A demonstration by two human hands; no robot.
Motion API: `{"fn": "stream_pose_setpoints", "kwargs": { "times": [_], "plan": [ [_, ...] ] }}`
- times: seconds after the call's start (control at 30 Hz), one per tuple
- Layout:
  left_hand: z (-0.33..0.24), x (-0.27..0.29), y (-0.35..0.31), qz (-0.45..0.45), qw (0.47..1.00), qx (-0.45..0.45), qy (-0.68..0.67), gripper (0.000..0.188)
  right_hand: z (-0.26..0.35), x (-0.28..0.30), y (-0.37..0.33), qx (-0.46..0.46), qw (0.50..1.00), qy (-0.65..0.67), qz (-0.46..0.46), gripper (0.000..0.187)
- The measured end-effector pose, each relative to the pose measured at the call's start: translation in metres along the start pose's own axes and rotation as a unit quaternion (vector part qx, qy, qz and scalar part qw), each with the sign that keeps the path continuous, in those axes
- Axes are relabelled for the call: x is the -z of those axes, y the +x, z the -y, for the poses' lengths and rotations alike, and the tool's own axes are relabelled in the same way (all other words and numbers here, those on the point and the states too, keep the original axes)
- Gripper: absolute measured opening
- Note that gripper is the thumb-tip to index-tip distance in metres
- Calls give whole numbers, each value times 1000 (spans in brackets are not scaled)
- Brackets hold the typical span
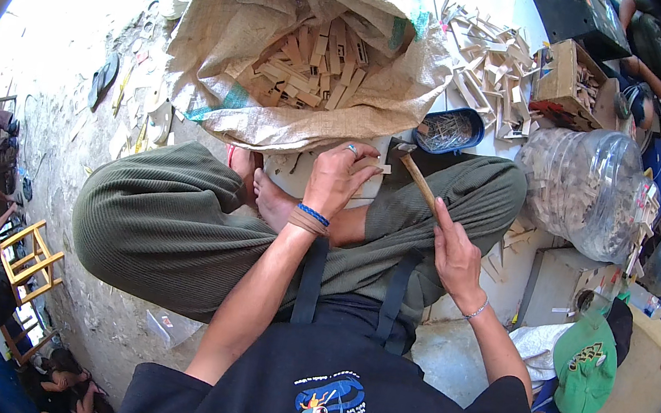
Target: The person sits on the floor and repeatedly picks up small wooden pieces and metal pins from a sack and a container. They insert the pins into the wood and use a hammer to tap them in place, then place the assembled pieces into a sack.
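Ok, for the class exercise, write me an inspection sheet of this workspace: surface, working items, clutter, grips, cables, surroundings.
Surface: rough, stained floor, littered with scraps on the left.
Working items: woven sack holding wooden pieces; blue container of thin metal nails.
Clutter: loose wood pile, wooden box, clear plastic jar, dark sandal.
Grips: left hand pinches a small pale piece; right hand holds a hammer by its wooden handle.
Cables: none identifiable for certain.
Surroundings: other people at far left, near a yellow wooden stool; green cap at right.
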State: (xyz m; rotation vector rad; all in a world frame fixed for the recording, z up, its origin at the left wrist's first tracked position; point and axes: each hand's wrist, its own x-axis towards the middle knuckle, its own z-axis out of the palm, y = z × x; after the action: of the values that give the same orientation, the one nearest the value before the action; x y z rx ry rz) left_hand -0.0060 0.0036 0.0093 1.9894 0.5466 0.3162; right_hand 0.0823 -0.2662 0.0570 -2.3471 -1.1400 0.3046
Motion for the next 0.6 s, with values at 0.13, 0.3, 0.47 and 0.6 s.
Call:
{"fn": "stream_pose_setpoints", "kwargs": {
  "times": [0.13, 0.3, 0.47, 0.6],
  "plan": [
    [-1, -1, -1, -10, 1000, -8, 10, 23, 1, 1, 1, 2, 1000, 6, 5, 69],
    [-2, -1, 0, -10, 1000, -12, 17, 21, 3, 1, 2, -7, 1000, 17, 5, 68],
    [-4, -3, -1, -2, 999, -3, 38, 23, 6, -1, -1, 5, 999, 35, -2, 67],
    [-2, -5, 0, -26, 999, -19, 30, 34, 10, -1, -3, 13, 1000, 9, 1, 67]
  ]
}}
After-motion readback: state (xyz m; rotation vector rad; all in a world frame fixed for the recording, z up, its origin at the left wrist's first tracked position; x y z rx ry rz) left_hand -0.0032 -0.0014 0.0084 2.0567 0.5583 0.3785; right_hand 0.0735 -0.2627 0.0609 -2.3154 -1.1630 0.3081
